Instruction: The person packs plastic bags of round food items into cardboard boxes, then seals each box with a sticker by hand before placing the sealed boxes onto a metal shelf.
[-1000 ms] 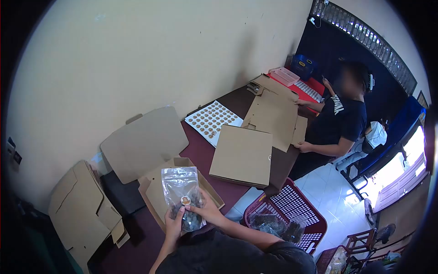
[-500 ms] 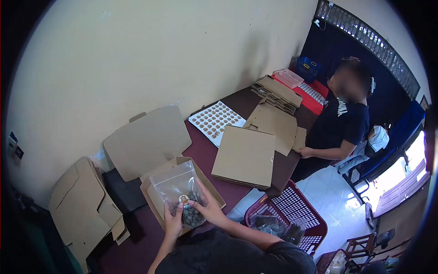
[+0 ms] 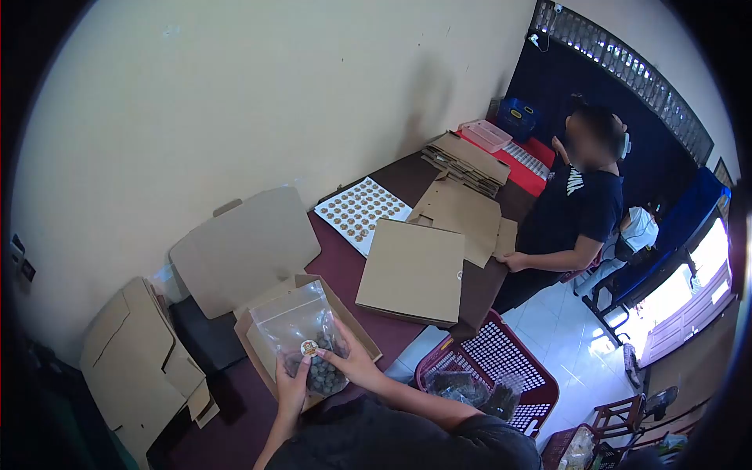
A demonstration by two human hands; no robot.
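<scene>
Between my two hands is a clear zip-top plastic pouch (image 3: 291,312), its lower part filled with dark greyish lumps. A round sticker (image 3: 309,347) sits on the pouch's front, and both thumbs rest at its edge. My left hand (image 3: 293,384) grips the pouch's lower left side. On the right side, my right hand (image 3: 356,360) is wrapped round the pouch, thumb on the front. Behind and beneath the pouch stands an open cardboard box (image 3: 362,333), its lid (image 3: 247,251) raised toward the wall.
A closed cardboard box (image 3: 411,270) and a sheet of round stickers (image 3: 363,213) lie on the table. Folded cardboard (image 3: 129,352) leans at left. A maroon basket (image 3: 509,356) with bagged goods stands on the floor. Across the table, a person (image 3: 576,204) touches flat cardboard (image 3: 462,215).
The view has shifted slightly. The other person has raised one hand toward the head. My hands keep hold of the pouch, thumbs still by the sticker.
</scene>
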